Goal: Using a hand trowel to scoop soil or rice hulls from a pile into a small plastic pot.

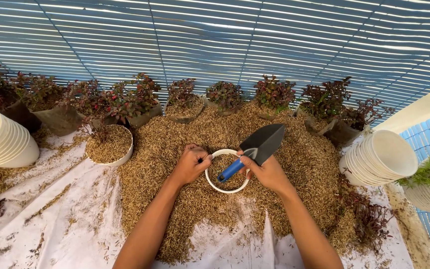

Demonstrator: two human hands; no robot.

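Pot (227,172) base buried in husks (175,149); trowel (255,149) handle partly inside right hand (267,173); forearms cut by bottom edge.

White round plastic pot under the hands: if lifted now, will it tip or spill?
The white round plastic pot looks thin-walled, so probably light. It sits nestled in the loose brown husk pile, likely steady. The husk inside looks loose and would probably spill if tilted. The left hand grips the rim.

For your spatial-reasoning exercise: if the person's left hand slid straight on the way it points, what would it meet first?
The left hand points right, already at the white pot's rim. Straight on, it would probably meet the trowel's blue handle over the pot, though depth is unclear.
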